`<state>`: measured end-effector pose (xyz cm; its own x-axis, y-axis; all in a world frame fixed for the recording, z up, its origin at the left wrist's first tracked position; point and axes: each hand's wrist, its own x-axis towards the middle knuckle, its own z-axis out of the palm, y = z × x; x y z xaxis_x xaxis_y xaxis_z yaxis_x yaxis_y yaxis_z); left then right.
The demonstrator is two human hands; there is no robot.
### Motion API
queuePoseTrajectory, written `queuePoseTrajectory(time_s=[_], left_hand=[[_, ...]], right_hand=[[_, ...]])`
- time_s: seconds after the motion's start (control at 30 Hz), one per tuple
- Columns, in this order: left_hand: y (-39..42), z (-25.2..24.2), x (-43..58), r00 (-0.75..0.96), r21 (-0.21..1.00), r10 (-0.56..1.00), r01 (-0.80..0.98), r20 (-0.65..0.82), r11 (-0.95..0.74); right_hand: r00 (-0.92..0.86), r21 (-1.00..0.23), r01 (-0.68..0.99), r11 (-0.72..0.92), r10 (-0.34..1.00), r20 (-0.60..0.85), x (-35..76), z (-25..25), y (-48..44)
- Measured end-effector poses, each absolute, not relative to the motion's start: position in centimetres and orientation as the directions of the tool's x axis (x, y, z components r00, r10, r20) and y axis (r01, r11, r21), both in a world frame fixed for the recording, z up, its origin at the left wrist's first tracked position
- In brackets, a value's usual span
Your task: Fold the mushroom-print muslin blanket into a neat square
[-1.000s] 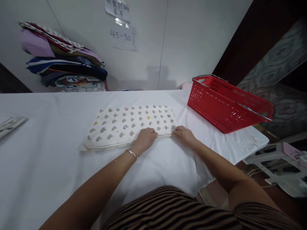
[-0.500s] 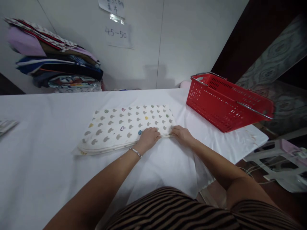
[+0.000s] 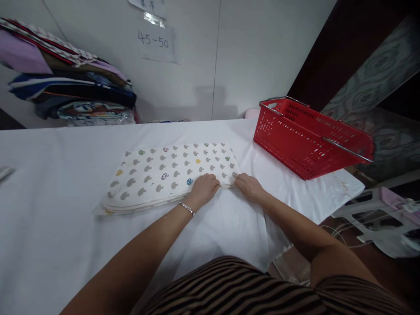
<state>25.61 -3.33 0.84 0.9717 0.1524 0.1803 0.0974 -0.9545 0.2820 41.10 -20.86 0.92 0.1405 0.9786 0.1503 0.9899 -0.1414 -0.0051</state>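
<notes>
A folded white cloth printed with grey and a few coloured mushrooms lies flat on the table, its layers showing along the near edge. My left hand, with a silver bracelet at the wrist, is closed on that near edge right of its middle. At the cloth's near right corner, my right hand is closed on the edge, fingers on top. The thumbs are mostly hidden from view.
A red shopping basket with metal handles stands at the table's right end. White cloth covers the table. Folded fabrics are piled behind it at left. A white and pink plastic stool stands low at right.
The view has shifted slightly, so the background sits a little further left. Both hands keep their hold on the cloth's near edge, and the cloth lies nearly the same.
</notes>
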Motion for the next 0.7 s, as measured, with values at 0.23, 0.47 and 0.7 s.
queuePoseTrajectory(time_s=[0.23,0.47,0.7], left_hand=[[-3.40,0.54,25.51,0.973,0.262,0.126,0.072,0.193,-0.962],[-3.44,0.54,25.80,0.976,0.255,0.121,0.072,0.182,-0.964],[-3.86,0.51,26.44,0.982,0.188,0.101,0.069,0.162,-0.980]], right_hand=[[0.089,-0.013,0.996,-0.089,0.979,0.181,41.32,0.67,-21.19],[0.108,-0.045,0.994,-0.101,0.969,0.223,41.58,0.41,-21.44],[0.145,-0.167,0.981,-0.101,0.949,0.279,41.45,0.33,-21.48]])
